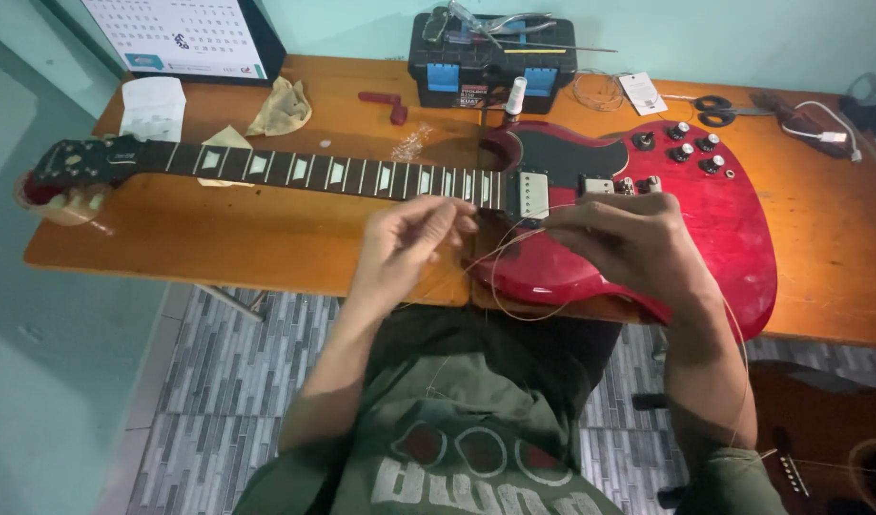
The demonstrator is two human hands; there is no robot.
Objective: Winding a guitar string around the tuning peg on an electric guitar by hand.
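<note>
Guitar string (500, 286) loops between both pinches, just below red guitar (648, 219) neck joint; left hand (409, 238) grips one end, right hand (619, 243) the other.

Single view only, worn on the head, tilted steeply down and forward over the lap. Close to the work: left hand (409, 243) and right hand (629, 250) at centre frame, forearms running off the near edge. Facing a pale green wall at the far side, across an orange-brown wooden table (228, 238) spanning nearly the full width. Glossy red solid-body electric guitar (724, 229) lying left to right across it. Grey patterned floor tiles (228, 381) visible at near left, below the table edge. No second view to share any part.
</note>
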